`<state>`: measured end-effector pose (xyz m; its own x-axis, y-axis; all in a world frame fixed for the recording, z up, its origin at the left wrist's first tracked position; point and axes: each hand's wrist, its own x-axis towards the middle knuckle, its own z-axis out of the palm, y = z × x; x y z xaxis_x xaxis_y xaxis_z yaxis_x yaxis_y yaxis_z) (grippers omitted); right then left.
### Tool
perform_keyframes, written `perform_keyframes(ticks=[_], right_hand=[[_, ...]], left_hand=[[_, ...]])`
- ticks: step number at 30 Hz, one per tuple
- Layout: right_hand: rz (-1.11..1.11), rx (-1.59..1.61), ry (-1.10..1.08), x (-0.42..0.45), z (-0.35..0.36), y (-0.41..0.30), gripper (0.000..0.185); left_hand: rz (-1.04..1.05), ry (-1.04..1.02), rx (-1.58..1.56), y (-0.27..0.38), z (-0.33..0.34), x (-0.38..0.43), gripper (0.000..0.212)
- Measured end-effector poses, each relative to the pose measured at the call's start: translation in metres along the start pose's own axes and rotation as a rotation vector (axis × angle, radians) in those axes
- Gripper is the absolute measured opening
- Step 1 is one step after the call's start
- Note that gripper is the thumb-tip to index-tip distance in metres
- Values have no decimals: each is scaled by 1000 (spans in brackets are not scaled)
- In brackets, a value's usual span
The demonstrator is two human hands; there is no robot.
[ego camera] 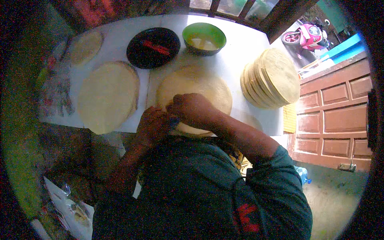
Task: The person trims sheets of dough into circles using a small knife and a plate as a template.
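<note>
My left hand (154, 121) and my right hand (190, 106) meet over the near left edge of a round, thin flatbread sheet (207, 85) on the white table. The fingers of both are bent close together; what lies between them is too dark and blurred to tell. Left of my hands, another round sheet stack (108, 93) reaches over the table's near edge. A tall, leaning stack of round flat sheets (270, 78) stands at the right. Beyond my hands are a green bowl (204, 37) with pale contents and a black round plate (150, 55) bearing a red strip-like thing (156, 48).
One more round sheet (87, 48) lies at the table's far left, near crumpled clear plastic (57, 90). The white table (237, 42) ends close to my body. A brown panelled door (339, 117) stands right, with a pink motorbike (312, 36) outside and a blue-capped bottle (302, 175) below.
</note>
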<state>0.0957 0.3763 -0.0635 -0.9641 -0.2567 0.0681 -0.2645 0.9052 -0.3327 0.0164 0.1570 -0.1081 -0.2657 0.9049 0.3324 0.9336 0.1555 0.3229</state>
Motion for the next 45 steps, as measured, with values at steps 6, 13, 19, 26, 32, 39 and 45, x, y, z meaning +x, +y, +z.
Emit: perform_keyframes(ticks=[6,13,19,26,32,39,45], right_hand=[[322,467,56,-21,33,19,24],[379,639,119,-73,-51,-2,21],[546,683,-116,-68,-48,-26,17],[252,696,374,-23,-37,12,13],[-112,147,126,69,-40,-59,24],[-190,109,-85,166,0,-90,26],[-333,4,-133,214,-4,-74,26]], left_hand=[[-153,-349,59,13,-19,26,26],[-190,15,59,-2,-53,-36,23],[-302,169,335,-44,-113,-76,47],[-161,49,198,-71,-146,-94,43],[-42,9,280,-90,-136,-105,33],[-358,-117,42,-107,-154,-73,25],[-284,110,241,-123,-159,-115,36]])
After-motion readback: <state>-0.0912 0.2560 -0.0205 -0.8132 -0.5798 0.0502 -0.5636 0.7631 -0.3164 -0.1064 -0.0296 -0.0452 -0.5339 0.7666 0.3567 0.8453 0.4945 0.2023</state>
